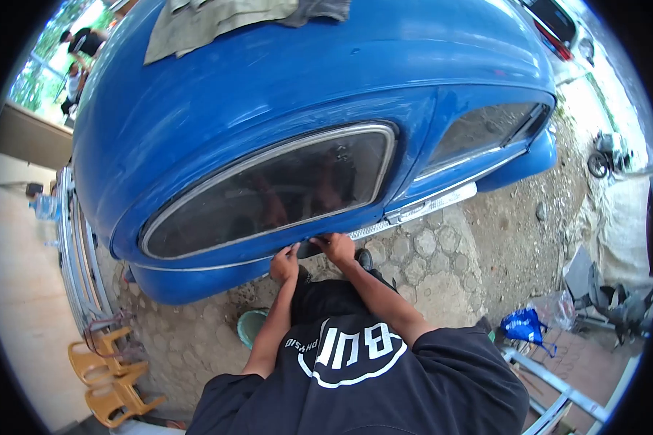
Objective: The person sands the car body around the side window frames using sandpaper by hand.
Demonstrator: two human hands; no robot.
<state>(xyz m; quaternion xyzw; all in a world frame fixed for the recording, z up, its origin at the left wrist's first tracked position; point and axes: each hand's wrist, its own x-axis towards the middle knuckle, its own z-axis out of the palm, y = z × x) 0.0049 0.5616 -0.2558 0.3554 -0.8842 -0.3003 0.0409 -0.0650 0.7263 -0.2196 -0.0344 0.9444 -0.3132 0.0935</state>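
Note:
Below the rear side window [283,190] of a blue car [261,80], my two hands work close together at the body panel. My left hand [284,264] is closed, its thumb and fingers pinching the left end of a small dark flat piece [308,249]. On the other end of that piece, my right hand [338,249] is closed too, fingers bent over it. What the piece is made of I cannot tell. Bright trim edges the window, and the glass reflects my arms. A thin trim line runs along the panel just beside my left hand.
Cloths [218,25] lie on the roof. A green basin [252,328] stands on the paving by my left arm. Yellow plastic chairs [112,395] and a metal frame [76,254] are at left, a blue bag [524,326] and a ladder [559,388] at right. People [85,42] are far left.

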